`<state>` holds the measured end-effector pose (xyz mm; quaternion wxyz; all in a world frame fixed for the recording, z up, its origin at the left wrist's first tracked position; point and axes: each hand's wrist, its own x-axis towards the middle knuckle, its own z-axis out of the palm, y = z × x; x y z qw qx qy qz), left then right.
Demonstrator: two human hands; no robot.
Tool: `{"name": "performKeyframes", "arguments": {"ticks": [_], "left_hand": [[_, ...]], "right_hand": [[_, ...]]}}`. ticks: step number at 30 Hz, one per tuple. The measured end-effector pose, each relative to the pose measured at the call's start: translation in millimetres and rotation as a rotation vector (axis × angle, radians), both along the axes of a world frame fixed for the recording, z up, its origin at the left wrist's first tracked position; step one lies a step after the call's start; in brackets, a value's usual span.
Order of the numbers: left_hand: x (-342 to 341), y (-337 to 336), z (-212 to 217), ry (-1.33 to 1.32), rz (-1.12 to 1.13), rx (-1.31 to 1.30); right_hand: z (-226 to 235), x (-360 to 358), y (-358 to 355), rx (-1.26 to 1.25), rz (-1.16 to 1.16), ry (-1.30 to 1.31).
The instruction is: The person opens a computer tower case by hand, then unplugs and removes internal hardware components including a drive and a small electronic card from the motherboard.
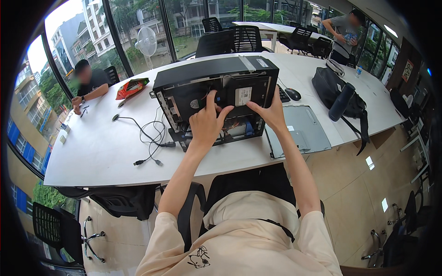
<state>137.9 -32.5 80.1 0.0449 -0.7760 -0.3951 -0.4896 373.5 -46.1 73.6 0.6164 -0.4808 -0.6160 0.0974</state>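
Observation:
A black desktop computer case [214, 64] stands on the white table before me, its open side facing me. Inside show a silver hard drive with a white label [243, 96], a dark drive bay and some wires. My left hand [206, 120] reaches into the opening, index finger raised and thumb spread apart, touching the parts left of the drive. Nothing shows in its grasp. My right hand [272, 112] grips the case's right edge, thumb near the drive's lower corner and fingers partly hidden behind the side.
A grey metal side panel [311, 126] lies right of the case, near a mouse [293, 94] and keyboard. Cables [154, 138] lie left, beyond them a red snack bag [132, 88]. A black backpack [329, 85] and dark bottle [342, 102] sit right. Two people are farther off.

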Motion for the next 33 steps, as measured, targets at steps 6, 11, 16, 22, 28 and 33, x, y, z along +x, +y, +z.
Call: {"name": "performKeyframes", "arguments": {"ticks": [6, 11, 16, 22, 28, 33], "left_hand": [[-6, 10, -3, 0.034, -0.027, -0.134], [-15, 15, 5, 0.04, -0.019, -0.076], [-20, 14, 25, 0.087, -0.058, 0.112], [-18, 18, 22, -0.016, -0.18, -0.069], [-18, 20, 28, 0.019, -0.162, -0.027], [-22, 26, 23, -0.019, -0.207, -0.055]], "right_hand": [[2, -1, -1, 0.021, 0.007, -0.004], [7, -3, 0, -0.008, 0.021, 0.016], [8, -6, 2, 0.003, -0.001, 0.068], [4, 0, 6, 0.001, 0.044, 0.074], [10, 0, 1, -0.027, 0.014, 0.037], [9, -1, -1, -0.029, -0.019, 0.003]]}}
